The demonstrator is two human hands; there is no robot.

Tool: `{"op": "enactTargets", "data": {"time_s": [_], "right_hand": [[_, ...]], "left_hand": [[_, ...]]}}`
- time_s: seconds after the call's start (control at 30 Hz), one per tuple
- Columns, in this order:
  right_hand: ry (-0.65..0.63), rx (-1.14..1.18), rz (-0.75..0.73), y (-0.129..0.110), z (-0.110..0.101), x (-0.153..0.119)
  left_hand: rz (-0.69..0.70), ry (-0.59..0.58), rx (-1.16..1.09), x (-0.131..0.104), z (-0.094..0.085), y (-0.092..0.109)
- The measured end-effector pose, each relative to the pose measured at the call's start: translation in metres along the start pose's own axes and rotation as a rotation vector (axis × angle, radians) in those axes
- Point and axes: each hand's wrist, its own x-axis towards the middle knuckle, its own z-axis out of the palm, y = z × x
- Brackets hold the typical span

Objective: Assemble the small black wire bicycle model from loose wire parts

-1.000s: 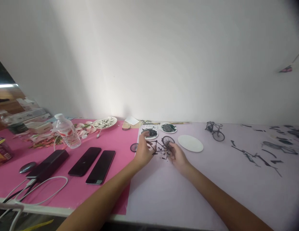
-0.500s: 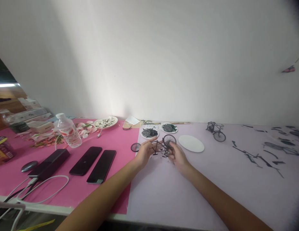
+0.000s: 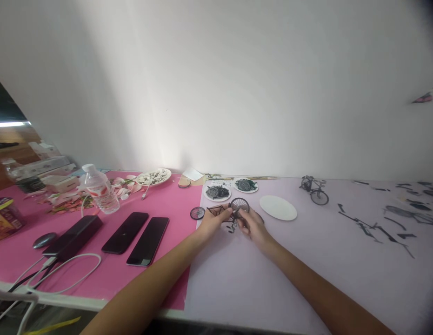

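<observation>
Between both hands is a small dark model bicycle frame (image 3: 219, 211) with one spoked wheel (image 3: 240, 204) at its right end and handlebars (image 3: 231, 228) pointing down. My left hand (image 3: 212, 220) grips the frame, thumb reaching toward the wheel. The fingers of my right hand (image 3: 251, 225) are closed on the wheel's lower right side. A loose spoked wheel (image 3: 197, 213) lies on the pink surface, left of my left hand. Just behind the hands stand two small white plates of dark parts, one (image 3: 229, 196) on the left and one (image 3: 246, 191) on the right.
An empty white plate (image 3: 278, 208) lies right of the hands. Farther right are an assembled model bicycle (image 3: 314, 190) and scattered dark parts (image 3: 371, 226). On the left are two phones (image 3: 148, 241), a water bottle (image 3: 99, 190), a black power block (image 3: 74, 237), cables and petals.
The model bicycle has tilted and shifted slightly left, its handlebars now hanging lower. My left thumb has moved over the frame toward the wheel, and my right fingers have shifted along the wheel.
</observation>
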Motion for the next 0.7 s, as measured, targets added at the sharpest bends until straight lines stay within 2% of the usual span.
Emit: {"op": "enactTargets", "data": {"time_s": [0.23,0.4,0.6,0.7], "right_hand": [[0.075,-0.135,-0.089,0.0,0.002,-0.002],[0.067,-0.194,-0.128,0.0,0.0,-0.002],[0.066,-0.231,-0.166,-0.007,-0.004,-0.002],[0.014,-0.203,-0.136,-0.008,-0.008,-0.001]], "left_hand": [[0.019,0.027,0.023,0.001,0.002,-0.003],[-0.001,0.0,-0.013,0.0,0.002,0.003],[-0.05,0.06,0.0,-0.001,0.005,0.012],[-0.049,0.105,-0.013,0.002,0.004,0.016]]}}
